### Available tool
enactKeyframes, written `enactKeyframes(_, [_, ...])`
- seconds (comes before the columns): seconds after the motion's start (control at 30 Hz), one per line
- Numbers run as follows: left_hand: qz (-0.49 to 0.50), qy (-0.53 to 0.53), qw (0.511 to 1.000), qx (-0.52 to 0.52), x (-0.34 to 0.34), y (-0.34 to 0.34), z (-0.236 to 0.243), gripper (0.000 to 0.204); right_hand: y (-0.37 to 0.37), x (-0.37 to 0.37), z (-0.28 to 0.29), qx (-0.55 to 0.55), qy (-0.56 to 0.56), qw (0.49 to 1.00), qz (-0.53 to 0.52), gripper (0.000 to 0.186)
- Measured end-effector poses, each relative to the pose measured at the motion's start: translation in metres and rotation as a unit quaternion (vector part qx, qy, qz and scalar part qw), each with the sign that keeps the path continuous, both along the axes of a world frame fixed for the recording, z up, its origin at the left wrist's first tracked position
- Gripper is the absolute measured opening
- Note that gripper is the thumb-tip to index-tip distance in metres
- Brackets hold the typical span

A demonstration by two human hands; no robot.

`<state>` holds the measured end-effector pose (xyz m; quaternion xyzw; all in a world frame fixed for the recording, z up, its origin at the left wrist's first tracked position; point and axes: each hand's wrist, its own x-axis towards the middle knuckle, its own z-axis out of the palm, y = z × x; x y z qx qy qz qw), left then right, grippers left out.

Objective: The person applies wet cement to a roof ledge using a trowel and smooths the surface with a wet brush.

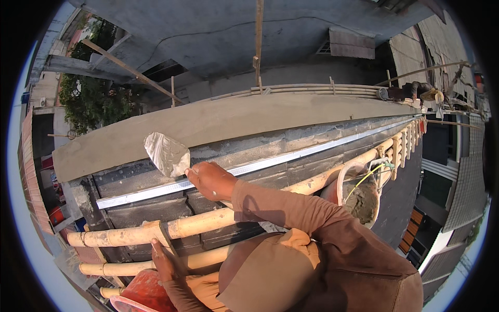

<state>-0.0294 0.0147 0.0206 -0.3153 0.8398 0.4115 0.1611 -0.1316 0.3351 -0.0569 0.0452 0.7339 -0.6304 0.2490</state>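
My right hand is closed around the handle of a trowel, its broad blade smeared with wet grey mortar. The blade hangs over the dark block wall top, beside a long silver metal straightedge that runs along the wall to the far right. Lower down, my left hand grips a short wooden board set across the bamboo poles; some of its fingers are hidden. To the right of my right arm, a bucket holds grey mortar, with a yellow-green cord across its rim.
Beyond the wall top lies a smooth grey plastered ledge. A red bucket stands by my left forearm. Bamboo scaffolding and an upright wooden pole rise beyond the ledge. Another person is at the far right end.
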Motion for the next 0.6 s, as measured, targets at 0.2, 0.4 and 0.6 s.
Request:
enactKeyframes(0.2, [0.002,0.026,0.998,-0.051,0.004,-0.003,-0.006,0.072,0.115,0.082,-0.082,0.127,-0.112,0.969,-0.182,0.049])
enactKeyframes(0.4, [0.013,-0.055,0.998,-0.04,0.001,0.007,0.006,0.075,0.292,0.172,-0.112,0.343,-0.033,0.9,-0.266,0.038])
enactKeyframes(0.6, [-0.019,-0.014,0.994,-0.111,0.002,-0.012,-0.007,0.08,0.342,0.092,-0.059,0.572,0.067,0.807,-0.129,0.027])
